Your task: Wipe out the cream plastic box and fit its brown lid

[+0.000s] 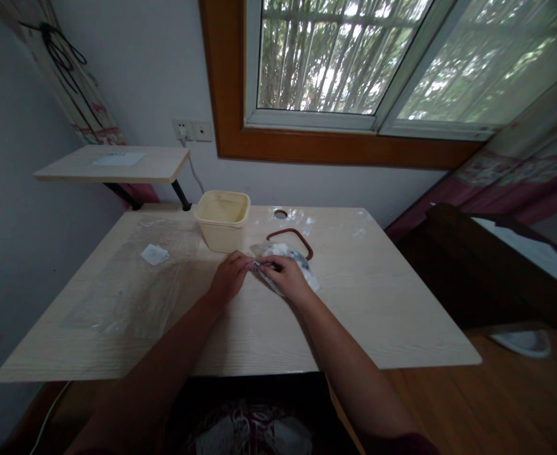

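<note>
My left hand (232, 273) is closed in a pinch in front of a cream plastic tub. Close beside it, my right hand (285, 276) is closed too, and the fingertips of both meet at the edge of a small clear plastic bag (311, 279). White and dark blue contents show through the bag, but their kind is unclear. The bag lies on the table, partly covered by my right hand. A reddish-brown angular handle-like loop (302, 237) rests just behind it. Exactly what sits between the fingertips is too small to make out.
The cream tub (224, 238) stands behind my left hand. A large clear plastic sheet (117, 297) with a white paper tag (155, 254) covers the table's left part. A raised shelf (117, 165) stands at the back left. The pale wooden table (383, 316) has a cable hole (281, 215).
</note>
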{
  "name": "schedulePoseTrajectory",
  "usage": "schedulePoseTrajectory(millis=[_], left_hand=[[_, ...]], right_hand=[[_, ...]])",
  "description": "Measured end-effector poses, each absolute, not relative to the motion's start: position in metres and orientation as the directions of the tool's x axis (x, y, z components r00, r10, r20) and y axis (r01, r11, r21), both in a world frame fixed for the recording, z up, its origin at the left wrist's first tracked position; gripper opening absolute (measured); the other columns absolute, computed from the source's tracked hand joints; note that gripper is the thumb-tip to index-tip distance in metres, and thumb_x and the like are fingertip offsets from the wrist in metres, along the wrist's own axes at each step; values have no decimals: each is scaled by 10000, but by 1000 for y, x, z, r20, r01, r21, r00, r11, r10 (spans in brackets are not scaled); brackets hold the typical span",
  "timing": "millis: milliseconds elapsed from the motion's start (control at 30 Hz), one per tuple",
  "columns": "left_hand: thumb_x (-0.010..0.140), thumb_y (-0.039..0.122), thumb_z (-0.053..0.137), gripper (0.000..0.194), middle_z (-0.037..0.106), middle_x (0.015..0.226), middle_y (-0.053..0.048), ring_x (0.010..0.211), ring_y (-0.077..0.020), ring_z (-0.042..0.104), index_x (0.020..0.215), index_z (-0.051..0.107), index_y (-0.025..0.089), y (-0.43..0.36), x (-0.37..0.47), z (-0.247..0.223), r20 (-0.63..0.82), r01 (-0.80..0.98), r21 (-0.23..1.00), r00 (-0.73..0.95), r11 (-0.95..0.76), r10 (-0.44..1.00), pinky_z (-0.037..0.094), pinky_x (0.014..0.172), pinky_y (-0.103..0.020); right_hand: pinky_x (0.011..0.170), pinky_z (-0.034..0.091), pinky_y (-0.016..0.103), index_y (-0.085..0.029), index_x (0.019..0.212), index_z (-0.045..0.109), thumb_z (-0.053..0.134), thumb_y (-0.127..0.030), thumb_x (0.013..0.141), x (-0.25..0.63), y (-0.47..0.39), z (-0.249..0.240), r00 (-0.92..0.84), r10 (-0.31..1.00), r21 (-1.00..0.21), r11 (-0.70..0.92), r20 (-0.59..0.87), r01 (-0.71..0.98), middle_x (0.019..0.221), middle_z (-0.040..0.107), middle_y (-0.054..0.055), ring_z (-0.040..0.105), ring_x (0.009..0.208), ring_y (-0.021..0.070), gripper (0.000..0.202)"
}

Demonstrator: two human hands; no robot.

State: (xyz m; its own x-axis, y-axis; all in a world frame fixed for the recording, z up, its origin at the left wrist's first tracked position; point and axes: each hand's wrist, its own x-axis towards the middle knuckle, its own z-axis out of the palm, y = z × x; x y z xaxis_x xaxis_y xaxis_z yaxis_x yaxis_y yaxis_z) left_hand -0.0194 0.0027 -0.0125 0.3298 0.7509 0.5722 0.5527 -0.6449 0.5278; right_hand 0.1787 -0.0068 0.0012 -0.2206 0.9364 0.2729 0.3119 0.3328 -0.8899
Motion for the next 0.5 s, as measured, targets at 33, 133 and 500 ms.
schedulePoseTrajectory(millis=[33, 133, 500], left_hand=[[971, 238, 514, 211, 655, 900, -40, 852, -146, 644, 1051, 705, 198, 3, -18, -13, 576, 559, 516, 333, -648, 746, 547, 801, -270], [954, 225, 547, 189, 644, 927, -29, 878, -144, 649, 1081, 687, 222, 1, -15, -14, 599, 582, 492, 313, -648, 737, 558, 822, -275], [894, 228, 649, 131, 636, 932, -38, 825, -131, 642, 1023, 638, 212, -11, -6, -6, 735, 590, 432, 207, -682, 645, 564, 809, -283]], right_hand=[[733, 509, 278, -196, 979, 747, 664, -333, 848, 178, -7, 1, -230, 937, -899, 323, 262, 294, 896, 765, 43, 691, 784, 184, 207], [733, 503, 276, -190, 971, 731, 642, -321, 844, 177, -6, 0, -236, 934, -900, 332, 270, 282, 887, 754, 37, 682, 794, 182, 203], [679, 479, 273, -177, 870, 708, 643, -266, 769, 172, -9, 3, -66, 930, -841, 355, 361, 409, 795, 719, 34, 643, 713, 179, 150]])
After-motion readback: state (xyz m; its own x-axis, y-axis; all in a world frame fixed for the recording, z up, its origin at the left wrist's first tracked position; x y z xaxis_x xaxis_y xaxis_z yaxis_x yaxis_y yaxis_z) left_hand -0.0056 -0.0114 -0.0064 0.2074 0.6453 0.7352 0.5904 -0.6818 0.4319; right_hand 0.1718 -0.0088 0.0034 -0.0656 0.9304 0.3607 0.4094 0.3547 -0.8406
